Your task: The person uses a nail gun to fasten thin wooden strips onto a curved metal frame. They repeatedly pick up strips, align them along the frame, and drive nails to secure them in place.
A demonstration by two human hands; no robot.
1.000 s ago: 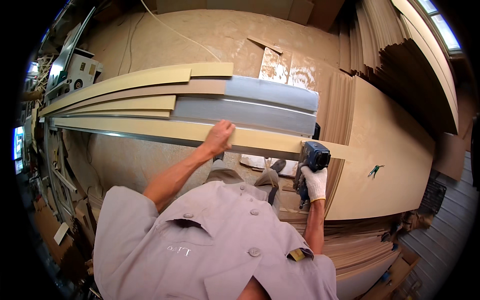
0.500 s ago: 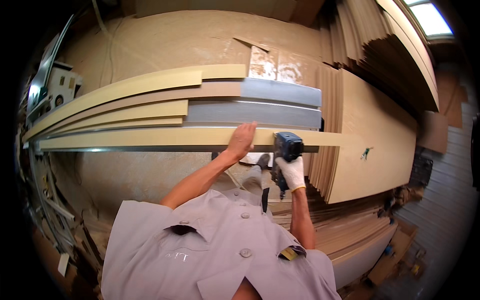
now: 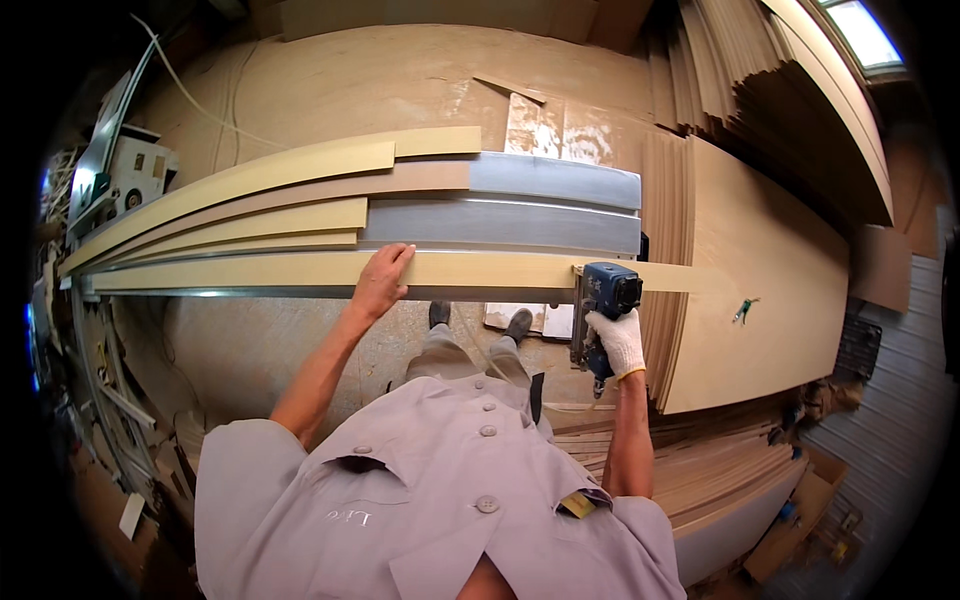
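Gripping a blue pneumatic nailer [image 3: 612,288] by its handle in head view: right hand [image 3: 618,343], white knit glove, fingers wrapped round it. Nailer nose sits at the long pale-yellow strip [image 3: 480,269], contact can't tell. Left hand [image 3: 382,280], bare, lies on the strip left of the nailer; can't tell if fingers pinch it. Strip runs along near side of grey metal bench [image 3: 520,230], right end sticking out toward large tan board [image 3: 775,270] with green-handled pliers [image 3: 745,311] on it. More strips [image 3: 300,165] fanned on bench's far left
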